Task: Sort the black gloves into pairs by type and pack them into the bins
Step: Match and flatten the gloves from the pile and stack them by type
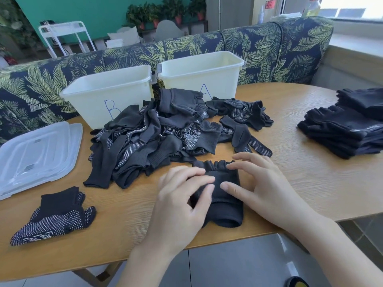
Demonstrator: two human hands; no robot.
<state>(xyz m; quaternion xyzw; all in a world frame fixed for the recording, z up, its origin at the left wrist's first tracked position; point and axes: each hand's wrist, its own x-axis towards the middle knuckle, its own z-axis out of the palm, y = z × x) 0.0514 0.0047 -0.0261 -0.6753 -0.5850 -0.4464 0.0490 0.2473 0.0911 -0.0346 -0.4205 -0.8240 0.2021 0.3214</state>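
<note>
A folded plain black glove (pixel 224 206) with a gathered cuff lies on the wooden table (pixel 300 183) near the front edge. My left hand (pixel 182 201) rests on its left side, fingers laid over the fabric. My right hand (pixel 261 183) touches its right side with straight fingers. Behind it sprawls a loose pile of black gloves (pixel 165 137), some with white dots. A dotted glove pair (pixel 56 216) lies at the front left. A stack of folded black gloves (pixel 344 129) sits at the right. Bin B (pixel 109 96) and bin A (pixel 201 73) stand at the back.
Two clear plastic lids (pixel 37 154) lie stacked at the table's left edge. A leaf-patterned sofa (pixel 269 50) runs behind the table. The table's front edge drops off just below my wrists.
</note>
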